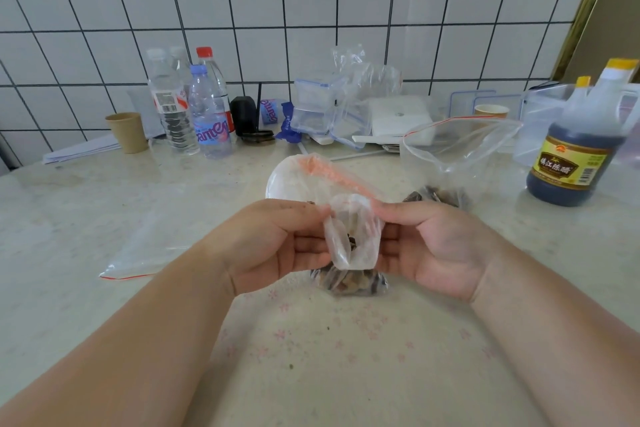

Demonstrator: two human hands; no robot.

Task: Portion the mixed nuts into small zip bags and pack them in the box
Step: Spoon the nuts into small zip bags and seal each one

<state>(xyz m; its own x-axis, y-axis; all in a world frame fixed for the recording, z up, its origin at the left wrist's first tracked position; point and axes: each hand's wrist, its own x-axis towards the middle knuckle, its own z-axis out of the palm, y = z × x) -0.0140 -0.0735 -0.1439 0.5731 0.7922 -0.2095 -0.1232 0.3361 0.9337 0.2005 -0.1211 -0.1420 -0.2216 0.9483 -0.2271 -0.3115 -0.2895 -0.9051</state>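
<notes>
- A brown paper cup (pixel 127 131) is seen at the 10 o'clock side of the table (pixel 104 288), close to the tiled wall.
- An empty zip bag (pixel 145 250) with a red strip is laid flat at 9 o'clock of the hands.
- A cluster of water bottles (pixel 194 104) is stood at about 11 o'clock, just right of the cup.
- The left hand (pixel 277 239) is held above the table's middle; its fingers are curled and the left edge of a small zip bag (pixel 351 236) is pinched between thumb and fingers.
- The small zip bag is held upright between both hands, its top folded over, with mixed nuts (pixel 348 282) gathered at its bottom, which seems to rest on the table.
- A white dish (pixel 280 180) is partly hidden behind the bag's orange-red zip strip, at 12 o'clock of the hands.
- Stacked clear boxes (pixel 313 104) with blue rims are set at 12 o'clock by the wall, with crumpled plastic beside them.
- The right hand (pixel 436 246) is curled likewise, and the bag's right edge is pinched by its thumb and fingers.
- A large zip bag (pixel 457 152) is stood open at 1 o'clock, with dark nuts at its bottom.
- A dark sauce bottle (pixel 581 149) with a yellow cap is stood at 2 o'clock, near the table's right edge.
</notes>
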